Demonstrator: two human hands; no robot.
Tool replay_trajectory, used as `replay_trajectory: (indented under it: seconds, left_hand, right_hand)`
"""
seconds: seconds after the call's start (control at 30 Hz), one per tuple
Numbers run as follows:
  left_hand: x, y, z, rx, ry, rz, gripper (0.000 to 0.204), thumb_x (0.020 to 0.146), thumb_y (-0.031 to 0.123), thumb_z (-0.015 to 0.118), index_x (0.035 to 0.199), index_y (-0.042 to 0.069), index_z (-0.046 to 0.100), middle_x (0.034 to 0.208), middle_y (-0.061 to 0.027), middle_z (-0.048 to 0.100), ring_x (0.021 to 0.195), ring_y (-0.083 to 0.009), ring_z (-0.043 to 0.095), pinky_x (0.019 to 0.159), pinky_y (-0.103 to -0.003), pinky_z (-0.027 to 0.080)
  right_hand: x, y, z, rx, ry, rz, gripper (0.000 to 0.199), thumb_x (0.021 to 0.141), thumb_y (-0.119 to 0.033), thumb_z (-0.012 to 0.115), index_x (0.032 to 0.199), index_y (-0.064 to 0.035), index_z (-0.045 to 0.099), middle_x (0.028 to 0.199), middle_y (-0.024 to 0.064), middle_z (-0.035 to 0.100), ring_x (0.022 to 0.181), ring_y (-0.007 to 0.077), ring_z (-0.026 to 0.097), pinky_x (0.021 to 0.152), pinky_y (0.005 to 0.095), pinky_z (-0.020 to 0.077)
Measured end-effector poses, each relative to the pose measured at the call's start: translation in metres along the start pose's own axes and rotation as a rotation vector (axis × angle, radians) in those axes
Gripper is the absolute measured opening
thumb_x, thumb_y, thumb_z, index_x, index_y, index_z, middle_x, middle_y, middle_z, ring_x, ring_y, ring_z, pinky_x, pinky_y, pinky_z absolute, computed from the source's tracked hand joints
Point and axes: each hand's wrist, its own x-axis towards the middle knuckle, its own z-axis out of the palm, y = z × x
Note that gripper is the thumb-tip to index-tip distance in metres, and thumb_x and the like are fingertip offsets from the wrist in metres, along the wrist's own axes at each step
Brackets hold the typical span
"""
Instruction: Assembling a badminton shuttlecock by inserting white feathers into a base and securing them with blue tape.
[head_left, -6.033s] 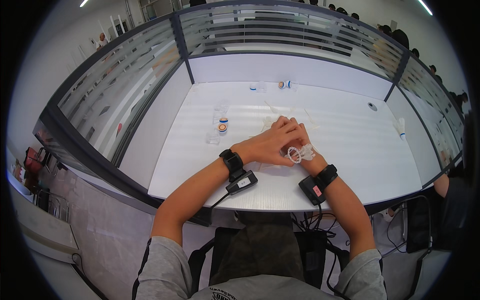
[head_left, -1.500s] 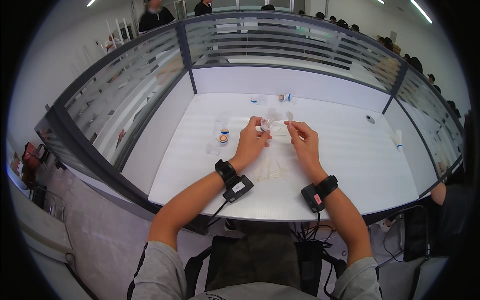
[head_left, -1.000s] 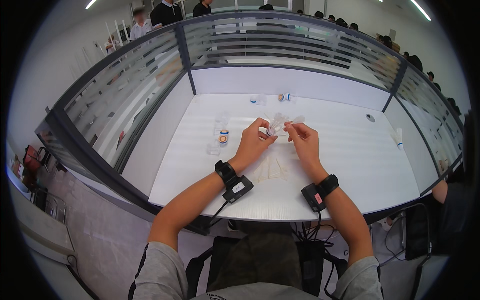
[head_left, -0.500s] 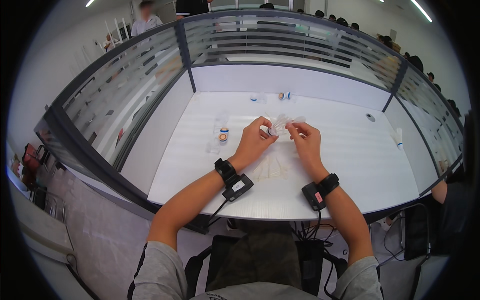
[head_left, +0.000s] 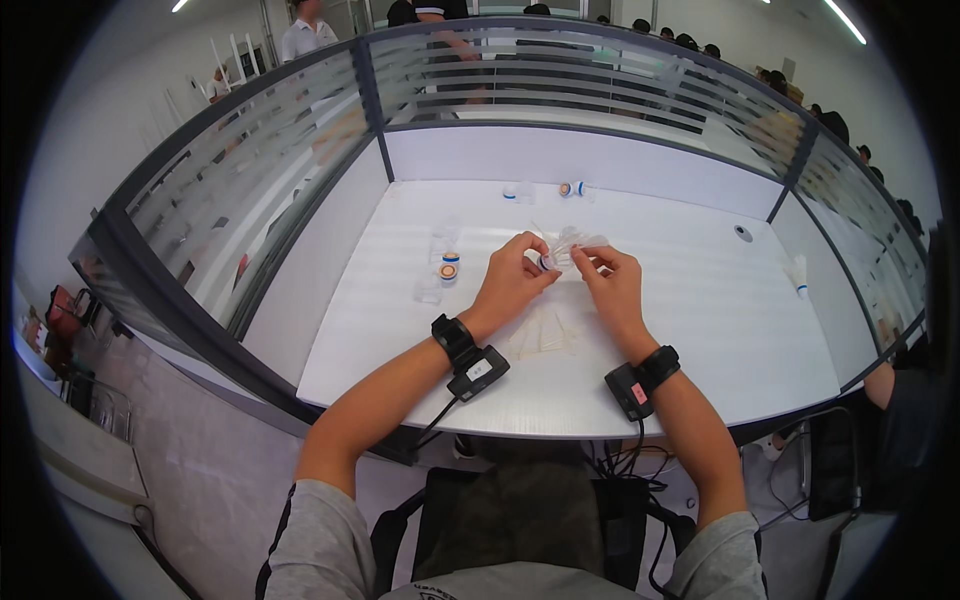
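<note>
Between the fingers of my left hand (head_left: 512, 270) is a small white cap-like piece with a blue band (head_left: 545, 263). Several thin stems with pale, see-through rounded ends (head_left: 572, 238) fan out above it; their exact kind is too small to make out. My right hand (head_left: 612, 285) is closed, its thumb and fingertips pinching at this fan from the right. Loose thin pale sticks (head_left: 545, 333) lie on the table just below both hands. The fingers partly hide the piece and the lower stem ends.
Round blue-banded pieces (head_left: 449, 271) with brownish faces and clear parts lie to the left. Similar pieces (head_left: 573, 189) are at the back. A white cone-shaped piece with a blue band (head_left: 800, 280) is far right, near a cable hole (head_left: 743, 233). Partition panels (head_left: 580, 155) enclose the desk.
Both hands stay in nearly the same place, with the see-through fan shifting slightly between them. Beyond the partition, people have moved.
</note>
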Motion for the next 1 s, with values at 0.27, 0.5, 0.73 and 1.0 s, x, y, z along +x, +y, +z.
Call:
replay_trajectory:
  seconds: [0.27, 0.5, 0.73, 1.0]
  left_hand:
    - [-0.0012, -0.0038, 0.0005, 0.099, 0.038, 0.061, 0.028, 0.088, 0.009, 0.078, 0.104, 0.003, 0.055, 0.079, -0.0060, 0.071, 0.064, -0.0087, 0.067, 0.057, -0.023, 0.050]
    - [0.0002, -0.0053, -0.0009, 0.096, 0.029, 0.055, 0.027, 0.087, 0.006, 0.077, 0.104, 0.002, 0.056, 0.080, -0.0057, 0.071, 0.068, -0.0092, 0.069, 0.059, -0.024, 0.051]
    - [-0.0008, -0.0008, -0.0012, 0.088, 0.007, 0.042, 0.028, 0.086, 0.006, 0.078, 0.104, 0.002, 0.056, 0.086, -0.0066, 0.072, 0.071, -0.0099, 0.070, 0.063, -0.024, 0.051]
    - [-0.0009, -0.0010, 0.0001, 0.083, 0.007, 0.067, 0.027, 0.087, 0.006, 0.077, 0.104, 0.003, 0.057, 0.085, -0.0063, 0.072, 0.072, -0.0094, 0.070, 0.063, -0.024, 0.051]
  right_hand:
    - [0.0003, -0.0043, 0.0038, 0.130, 0.079, -0.046, 0.022, 0.094, -0.022, 0.073, 0.098, 0.0003, 0.075, 0.084, 0.0011, 0.071, 0.065, 0.0047, 0.052, 0.051, 0.0232, 0.0392]
    - [0.0012, -0.0004, 0.0000, 0.137, 0.070, -0.025, 0.023, 0.096, -0.023, 0.073, 0.099, -0.0006, 0.075, 0.083, -0.0015, 0.070, 0.065, 0.0040, 0.052, 0.052, 0.0224, 0.0392]
    - [-0.0002, -0.0044, 0.0012, 0.115, 0.054, -0.005, 0.025, 0.096, -0.024, 0.073, 0.099, 0.0002, 0.075, 0.082, 0.0005, 0.071, 0.064, 0.0047, 0.053, 0.053, 0.0226, 0.0408]
    - [-0.0012, -0.0047, -0.0011, 0.058, -0.010, 0.000, 0.024, 0.094, -0.024, 0.074, 0.095, 0.0007, 0.075, 0.079, 0.0030, 0.071, 0.063, 0.0064, 0.054, 0.054, 0.0248, 0.0419]
